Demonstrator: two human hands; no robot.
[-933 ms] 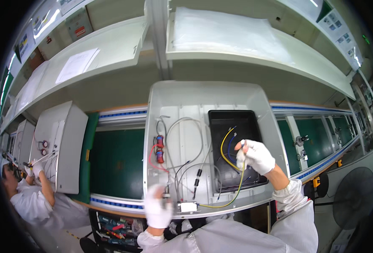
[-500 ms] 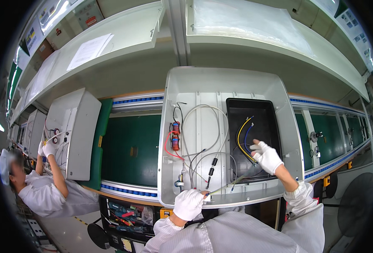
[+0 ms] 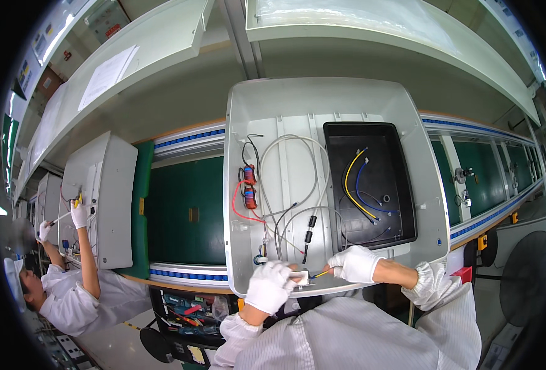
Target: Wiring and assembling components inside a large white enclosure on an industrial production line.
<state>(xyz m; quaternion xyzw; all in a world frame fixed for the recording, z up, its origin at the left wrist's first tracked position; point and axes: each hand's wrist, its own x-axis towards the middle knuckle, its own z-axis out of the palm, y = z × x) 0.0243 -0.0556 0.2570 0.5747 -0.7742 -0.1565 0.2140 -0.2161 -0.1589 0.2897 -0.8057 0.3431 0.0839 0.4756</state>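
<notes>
My left hand [image 3: 268, 287], in a white glove, is closed on a small white box-shaped part [image 3: 301, 278] at the near edge of a large grey enclosure [image 3: 319, 92]. Part of it is hidden by the fingers. My right hand [image 3: 355, 265], also gloved, pinches a thin yellow wire [image 3: 323, 273] whose end meets the white part's right side. Within the enclosure lie a coiled grey cable [image 3: 315, 161], two red-and-dark wound coils [image 3: 249, 186] and a black inline connector [image 3: 309, 230]. A black tray [image 3: 402, 185] there holds a yellow cable [image 3: 347, 179] and a blue cable [image 3: 357, 182].
The enclosure stands on a roller conveyor [image 3: 190, 273] with green boards [image 3: 186, 228]. A tool drawer [image 3: 190, 314] is below, left of me. Shelves [image 3: 347, 37] run overhead. At the left a co-worker [image 3: 69, 296] works at another grey enclosure [image 3: 115, 203]. A round stool [image 3: 520, 290] stands at right.
My right hand has come down and left from above the black tray to beside my left hand. The view has shifted slightly. The co-worker's hands have moved apart.
</notes>
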